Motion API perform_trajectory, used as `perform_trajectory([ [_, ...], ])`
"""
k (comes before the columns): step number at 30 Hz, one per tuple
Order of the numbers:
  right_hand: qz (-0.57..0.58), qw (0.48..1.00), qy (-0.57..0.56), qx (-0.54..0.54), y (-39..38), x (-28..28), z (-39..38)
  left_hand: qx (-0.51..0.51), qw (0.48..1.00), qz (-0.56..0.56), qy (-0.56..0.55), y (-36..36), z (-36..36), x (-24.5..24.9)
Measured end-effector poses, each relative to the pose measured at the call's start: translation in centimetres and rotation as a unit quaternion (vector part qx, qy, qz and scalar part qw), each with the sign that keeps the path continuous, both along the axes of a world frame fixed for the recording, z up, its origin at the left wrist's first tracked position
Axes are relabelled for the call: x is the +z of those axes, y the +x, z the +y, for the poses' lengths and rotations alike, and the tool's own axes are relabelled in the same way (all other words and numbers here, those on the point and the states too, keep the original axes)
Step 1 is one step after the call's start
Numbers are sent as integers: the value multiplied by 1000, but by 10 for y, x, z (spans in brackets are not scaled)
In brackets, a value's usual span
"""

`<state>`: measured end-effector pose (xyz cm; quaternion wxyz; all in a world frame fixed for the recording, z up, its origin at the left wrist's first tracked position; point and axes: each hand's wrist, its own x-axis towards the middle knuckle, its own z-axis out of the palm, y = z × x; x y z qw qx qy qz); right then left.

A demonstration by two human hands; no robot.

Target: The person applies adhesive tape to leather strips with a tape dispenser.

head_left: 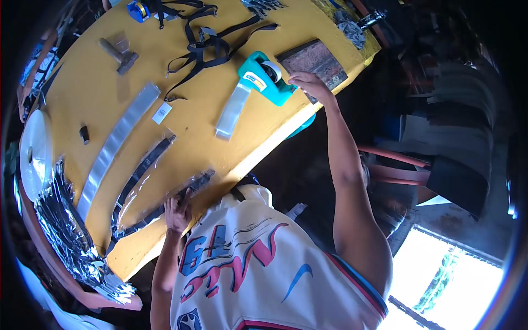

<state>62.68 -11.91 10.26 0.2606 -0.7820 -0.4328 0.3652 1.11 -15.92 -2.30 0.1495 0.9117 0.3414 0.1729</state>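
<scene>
A long black strap in clear plastic [144, 165] curves over the yellow table [181, 129]. My left hand [179, 213] is closed on its near end, at the table's edge. Further right, my right hand [311, 83] has its fingertips together at the cutter end of a teal tape dispenser [281, 92]; any tape between them is too small to make out. The dispenser holds a roll of clear tape [270, 70]. A flat clear plastic sleeve [234, 111] lies beside it, touching its base.
A dark slab [314, 63] is behind my right hand. Tangled black straps [206, 47], a hammer [122, 58], a long clear strip [118, 144], a white tag [161, 113] and a small black piece [84, 135] lie further in. A white roll [36, 155] and shiny packed bundles [69, 236] line the left edge.
</scene>
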Motion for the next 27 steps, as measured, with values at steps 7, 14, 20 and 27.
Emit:
perform_trajectory([
  [7,146,983,-30,110,35,-23,23,3,1000,-19,16,7,-1,10],
  [14,73,996,17,49,23,-5,17,6,1000,-22,18,4,-1,5],
  [20,-2,995,-91,50,29,-1,10,6,999,-35,16,8,0,11],
  [27,-8,992,-120,29,28,-4,0,3,999,-29,14,3,0,4],
])
